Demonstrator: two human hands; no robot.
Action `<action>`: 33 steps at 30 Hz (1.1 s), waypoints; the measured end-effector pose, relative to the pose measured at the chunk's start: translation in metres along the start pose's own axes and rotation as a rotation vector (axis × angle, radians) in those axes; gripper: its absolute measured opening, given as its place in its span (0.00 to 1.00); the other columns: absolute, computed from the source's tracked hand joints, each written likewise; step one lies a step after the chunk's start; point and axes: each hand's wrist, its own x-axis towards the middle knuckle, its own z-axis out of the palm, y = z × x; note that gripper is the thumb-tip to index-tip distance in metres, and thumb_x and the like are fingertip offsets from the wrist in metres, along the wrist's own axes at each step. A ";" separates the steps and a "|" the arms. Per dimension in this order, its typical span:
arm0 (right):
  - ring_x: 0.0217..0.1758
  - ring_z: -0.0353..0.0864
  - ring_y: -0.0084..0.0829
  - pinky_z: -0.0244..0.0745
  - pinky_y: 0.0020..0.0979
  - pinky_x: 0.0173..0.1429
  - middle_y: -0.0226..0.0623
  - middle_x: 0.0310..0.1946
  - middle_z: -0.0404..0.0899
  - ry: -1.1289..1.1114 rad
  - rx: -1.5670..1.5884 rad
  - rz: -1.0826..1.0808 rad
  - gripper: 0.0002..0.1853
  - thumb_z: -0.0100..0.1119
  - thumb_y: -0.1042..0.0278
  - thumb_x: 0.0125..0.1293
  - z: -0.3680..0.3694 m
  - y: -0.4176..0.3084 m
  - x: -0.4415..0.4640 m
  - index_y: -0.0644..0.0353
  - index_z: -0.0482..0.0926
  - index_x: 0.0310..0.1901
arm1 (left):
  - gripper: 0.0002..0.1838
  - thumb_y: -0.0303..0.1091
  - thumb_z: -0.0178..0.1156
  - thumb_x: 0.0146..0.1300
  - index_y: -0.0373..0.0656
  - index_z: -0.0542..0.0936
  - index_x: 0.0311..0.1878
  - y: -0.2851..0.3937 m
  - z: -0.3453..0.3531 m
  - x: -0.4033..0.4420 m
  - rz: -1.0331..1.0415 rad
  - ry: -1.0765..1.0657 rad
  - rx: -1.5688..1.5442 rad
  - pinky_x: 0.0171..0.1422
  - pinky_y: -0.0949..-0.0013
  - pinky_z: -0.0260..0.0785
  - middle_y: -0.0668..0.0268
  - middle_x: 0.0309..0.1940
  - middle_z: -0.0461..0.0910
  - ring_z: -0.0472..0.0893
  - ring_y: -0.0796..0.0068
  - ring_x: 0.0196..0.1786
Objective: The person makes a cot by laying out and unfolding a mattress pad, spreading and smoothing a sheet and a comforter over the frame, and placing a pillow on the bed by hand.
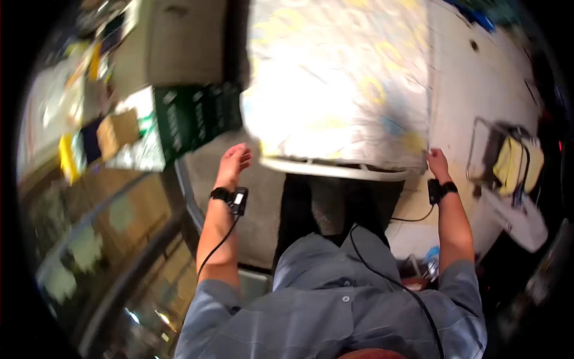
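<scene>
In front of me is a wide flat board with a pale patterned cover [341,90], marked with yellow and blue shapes and washed out by glare. A white tubular rail [359,173] runs along its near end. Just left of the near left corner, my left hand [235,160] hangs in the air with loosely bent fingers, holding nothing. At the near right corner, my right hand [437,160] has its fingers closed against the cover's edge; their tips are partly hidden. Each wrist wears a strapped black device with a cable.
A dark green box [188,119] and a large cardboard box [184,42] stand to the left. Blurred packages lie beside a glass case with a metal frame [125,197]. To the right are a metal stand [475,146], a yellow cloth [517,164] and a pale bag [517,221].
</scene>
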 end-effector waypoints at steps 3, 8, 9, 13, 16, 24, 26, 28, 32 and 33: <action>0.50 0.80 0.42 0.74 0.34 0.52 0.50 0.49 0.78 0.160 -0.037 -0.023 0.28 0.61 0.55 0.60 0.019 0.023 0.017 0.66 0.71 0.57 | 0.25 0.42 0.56 0.67 0.42 0.68 0.65 0.000 0.017 0.085 -0.055 -0.036 0.340 0.59 0.62 0.68 0.60 0.59 0.72 0.72 0.65 0.62; 0.48 0.80 0.37 0.73 0.32 0.53 0.46 0.48 0.80 0.010 0.291 0.182 0.31 0.62 0.57 0.60 0.050 0.014 0.028 0.66 0.68 0.60 | 0.50 0.52 0.65 0.58 0.29 0.52 0.71 -0.017 0.045 0.151 -0.181 -0.190 0.579 0.65 0.56 0.62 0.49 0.65 0.64 0.68 0.57 0.64; 0.47 0.80 0.35 0.73 0.32 0.53 0.45 0.47 0.80 0.012 0.355 0.155 0.30 0.63 0.58 0.60 0.053 0.021 0.031 0.67 0.68 0.60 | 0.51 0.53 0.66 0.57 0.28 0.52 0.70 -0.031 0.045 0.161 -0.150 -0.153 0.650 0.64 0.56 0.63 0.47 0.64 0.64 0.70 0.57 0.62; 0.45 0.81 0.31 0.75 0.31 0.51 0.40 0.47 0.81 -0.118 0.756 0.166 0.28 0.65 0.62 0.60 0.062 0.009 0.030 0.67 0.70 0.58 | 0.47 0.52 0.68 0.55 0.22 0.61 0.64 -0.043 0.051 0.159 -0.158 0.011 0.650 0.64 0.64 0.64 0.48 0.59 0.72 0.72 0.60 0.59; 0.44 0.81 0.30 0.76 0.30 0.50 0.39 0.47 0.81 -0.215 0.809 0.226 0.26 0.66 0.64 0.60 0.030 -0.029 0.009 0.66 0.72 0.57 | 0.43 0.51 0.69 0.54 0.25 0.65 0.62 -0.049 0.061 0.138 -0.020 -0.138 0.550 0.63 0.64 0.65 0.51 0.57 0.74 0.73 0.62 0.59; 0.42 0.81 0.26 0.75 0.29 0.48 0.37 0.46 0.81 -0.099 1.056 0.145 0.20 0.61 0.66 0.64 -0.063 -0.077 -0.139 0.65 0.74 0.56 | 0.24 0.38 0.65 0.57 0.27 0.77 0.50 -0.058 0.044 0.137 0.171 0.151 0.453 0.50 0.66 0.71 0.54 0.41 0.83 0.81 0.66 0.44; 0.41 0.81 0.26 0.75 0.29 0.47 0.37 0.44 0.82 -0.090 0.941 0.232 0.19 0.62 0.66 0.64 -0.041 -0.047 -0.136 0.65 0.76 0.54 | 0.21 0.37 0.65 0.58 0.29 0.79 0.48 -0.066 0.021 0.137 0.173 0.168 0.372 0.48 0.68 0.71 0.58 0.40 0.83 0.80 0.72 0.42; 0.40 0.80 0.26 0.74 0.28 0.46 0.37 0.41 0.82 -0.077 0.784 0.270 0.19 0.64 0.61 0.62 -0.019 -0.033 -0.109 0.66 0.78 0.50 | 0.25 0.39 0.66 0.58 0.29 0.77 0.52 -0.073 0.003 0.152 0.055 0.173 0.381 0.49 0.67 0.71 0.58 0.43 0.82 0.80 0.71 0.43; 0.41 0.80 0.26 0.74 0.28 0.46 0.37 0.42 0.82 -0.130 0.692 0.342 0.24 0.67 0.56 0.59 -0.006 -0.046 -0.085 0.66 0.78 0.51 | 0.32 0.44 0.68 0.57 0.30 0.72 0.58 -0.103 -0.029 0.204 -0.136 0.061 0.250 0.50 0.67 0.71 0.58 0.47 0.80 0.80 0.69 0.43; 0.42 0.80 0.26 0.73 0.29 0.46 0.37 0.42 0.82 -0.159 0.706 0.367 0.25 0.67 0.55 0.59 -0.005 -0.048 -0.084 0.65 0.78 0.51 | 0.34 0.45 0.68 0.57 0.30 0.71 0.59 -0.091 -0.017 0.196 -0.139 0.032 0.225 0.50 0.67 0.71 0.57 0.47 0.80 0.80 0.69 0.44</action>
